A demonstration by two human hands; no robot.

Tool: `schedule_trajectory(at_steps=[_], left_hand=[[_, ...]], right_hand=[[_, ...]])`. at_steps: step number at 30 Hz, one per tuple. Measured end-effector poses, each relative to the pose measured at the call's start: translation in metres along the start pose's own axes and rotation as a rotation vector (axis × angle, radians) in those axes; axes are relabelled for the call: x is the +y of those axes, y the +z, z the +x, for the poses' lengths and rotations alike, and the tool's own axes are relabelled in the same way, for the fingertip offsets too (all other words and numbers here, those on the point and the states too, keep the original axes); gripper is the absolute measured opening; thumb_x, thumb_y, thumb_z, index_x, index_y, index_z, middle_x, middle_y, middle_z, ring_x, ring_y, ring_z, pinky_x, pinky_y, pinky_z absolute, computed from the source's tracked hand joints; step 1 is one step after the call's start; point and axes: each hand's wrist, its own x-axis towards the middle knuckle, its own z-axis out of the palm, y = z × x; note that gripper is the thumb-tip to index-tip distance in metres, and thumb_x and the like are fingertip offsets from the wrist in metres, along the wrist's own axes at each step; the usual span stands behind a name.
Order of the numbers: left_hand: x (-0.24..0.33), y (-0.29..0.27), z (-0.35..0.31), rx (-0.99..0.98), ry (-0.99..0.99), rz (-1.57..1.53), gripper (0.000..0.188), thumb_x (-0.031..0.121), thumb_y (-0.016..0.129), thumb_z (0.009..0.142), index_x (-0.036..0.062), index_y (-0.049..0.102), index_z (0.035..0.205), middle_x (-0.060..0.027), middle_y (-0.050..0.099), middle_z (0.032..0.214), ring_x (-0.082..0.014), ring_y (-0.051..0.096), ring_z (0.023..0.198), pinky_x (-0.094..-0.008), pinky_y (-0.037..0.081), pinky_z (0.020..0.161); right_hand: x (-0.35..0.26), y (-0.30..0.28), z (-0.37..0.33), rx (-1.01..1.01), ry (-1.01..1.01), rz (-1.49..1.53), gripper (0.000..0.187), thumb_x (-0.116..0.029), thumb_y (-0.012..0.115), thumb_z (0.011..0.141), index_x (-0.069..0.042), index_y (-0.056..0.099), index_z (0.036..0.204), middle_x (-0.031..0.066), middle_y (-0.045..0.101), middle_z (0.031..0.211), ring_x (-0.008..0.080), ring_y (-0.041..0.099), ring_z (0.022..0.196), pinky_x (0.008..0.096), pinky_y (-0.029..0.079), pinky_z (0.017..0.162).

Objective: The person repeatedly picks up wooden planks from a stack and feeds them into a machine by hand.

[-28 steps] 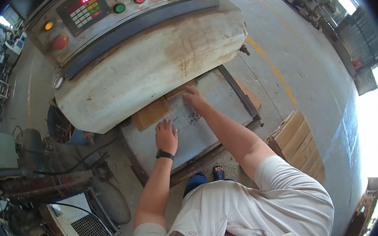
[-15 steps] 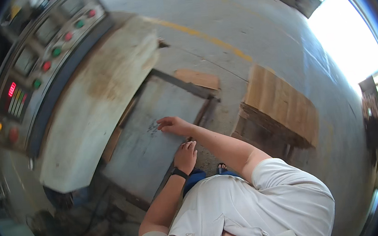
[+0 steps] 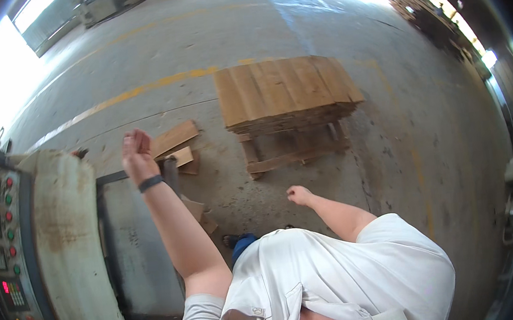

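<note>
My left hand (image 3: 139, 156), a black band on its wrist, is raised past the far corner of the machine's metal table (image 3: 145, 251). Its fingers are stretched out and it holds nothing. Off to the right, my right hand (image 3: 299, 195) hangs above the floor with fingers curled in, nothing visible in them. Beyond it a stack of brown wooden boards (image 3: 286, 86) rests on a wooden pallet (image 3: 296, 158). Loose wood pieces (image 3: 175, 137) lie on the floor just right of my left hand.
At the left stands a machine with a worn pale cover (image 3: 69, 239) and a control panel (image 3: 3, 227) of red and green buttons. Yellow lines (image 3: 162, 81) cross the concrete floor. More stacked wood (image 3: 425, 20) is at the far right.
My view has swung right, toward the board stack. Both hands have left the metal table: the left is raised at its far corner, the right is out over the floor with fingers curled.
</note>
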Motion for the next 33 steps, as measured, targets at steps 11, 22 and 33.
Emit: schedule_trajectory(at_steps=[11,22,33], left_hand=[[-0.171,0.123,-0.147,-0.078,-0.509,-0.541,0.019,0.011,0.055,0.099,0.0003,0.063,0.112,-0.0161,0.070,0.111,-0.0286,0.066,0.105,-0.0416,0.055,0.096],[-0.278,0.080,-0.187,0.048,-0.807,0.112,0.019,0.015,0.056,0.099,0.0101,0.069,0.111,-0.0084,0.073,0.107,-0.0228,0.069,0.101,-0.0392,0.056,0.092],[-0.430,0.079,-0.133,0.098,-1.151,0.567,0.020,0.017,0.054,0.099,0.0068,0.063,0.114,-0.0112,0.070,0.100,-0.0256,0.068,0.088,-0.0398,0.058,0.079]], right_hand=[[0.342,0.013,-0.311,-0.434,0.376,-0.372,0.030,-0.024,0.060,0.084,-0.006,0.075,0.103,0.0184,0.071,0.106,0.0336,0.068,0.100,0.0465,0.054,0.088],[0.302,-0.055,-0.190,0.010,0.596,0.272,0.036,-0.019,0.072,0.080,-0.004,0.071,0.113,0.0134,0.073,0.101,0.0244,0.070,0.090,0.0378,0.055,0.080],[0.295,-0.175,-0.018,0.158,0.576,0.430,0.038,-0.015,0.070,0.085,-0.003,0.065,0.120,0.0076,0.071,0.093,0.0172,0.066,0.080,0.0340,0.054,0.074]])
